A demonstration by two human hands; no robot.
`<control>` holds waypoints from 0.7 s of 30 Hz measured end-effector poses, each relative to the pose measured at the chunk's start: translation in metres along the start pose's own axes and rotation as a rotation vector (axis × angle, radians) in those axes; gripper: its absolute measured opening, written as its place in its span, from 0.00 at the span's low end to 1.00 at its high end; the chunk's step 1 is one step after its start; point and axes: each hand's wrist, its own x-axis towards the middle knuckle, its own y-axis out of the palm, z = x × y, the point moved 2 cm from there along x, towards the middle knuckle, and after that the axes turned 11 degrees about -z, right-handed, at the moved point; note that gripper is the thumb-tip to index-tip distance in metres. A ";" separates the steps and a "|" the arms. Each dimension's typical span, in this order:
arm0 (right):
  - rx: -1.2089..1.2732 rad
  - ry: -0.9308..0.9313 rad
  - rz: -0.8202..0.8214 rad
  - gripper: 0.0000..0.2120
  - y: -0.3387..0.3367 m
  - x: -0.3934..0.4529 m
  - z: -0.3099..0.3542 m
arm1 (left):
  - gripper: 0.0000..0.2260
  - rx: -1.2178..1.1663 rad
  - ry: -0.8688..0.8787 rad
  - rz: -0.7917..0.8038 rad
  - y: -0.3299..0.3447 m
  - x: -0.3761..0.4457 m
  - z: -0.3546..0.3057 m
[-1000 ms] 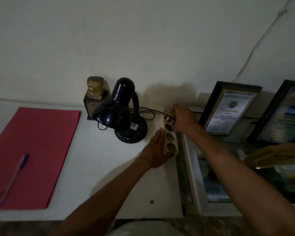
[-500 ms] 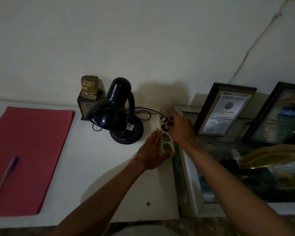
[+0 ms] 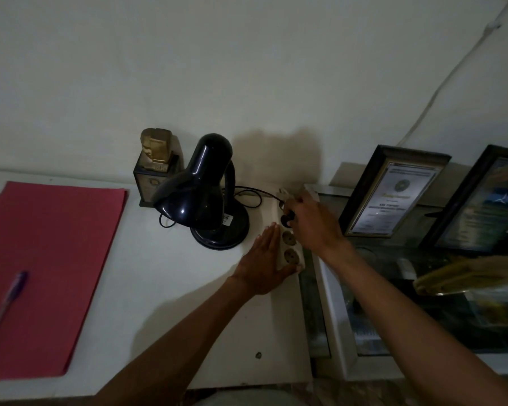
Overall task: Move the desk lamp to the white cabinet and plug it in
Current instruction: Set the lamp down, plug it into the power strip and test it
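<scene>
The left hand (image 3: 264,263) lies flat and spread on the white cabinet (image 3: 165,276), its fingers pressed against the left side of a white power strip (image 3: 289,240) and its thumb hooked round the strip's near end, steadying it. The right hand (image 3: 311,222) is curled over the strip's far half, fingertips pinching the black plug (image 3: 288,219) at one of the far sockets; whether the pins are fully seated cannot be told, since the hand hides that spot. Two near sockets stand free. The desk lamp (image 3: 204,197) already stands upright on the cabinet top, just left of the strip and near the wall, its shade tilted down to the left and its black cord (image 3: 254,193) looping from behind the base across to the plug. So the move looks done, and what remains, by my reading, is to press the plug home. The lamp sits just beyond and left of the left hand, not touched by either.
</scene>
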 end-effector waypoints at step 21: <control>-0.068 -0.121 0.219 0.09 -0.006 0.033 -0.004 | 0.49 0.019 0.013 -0.028 0.006 0.003 0.006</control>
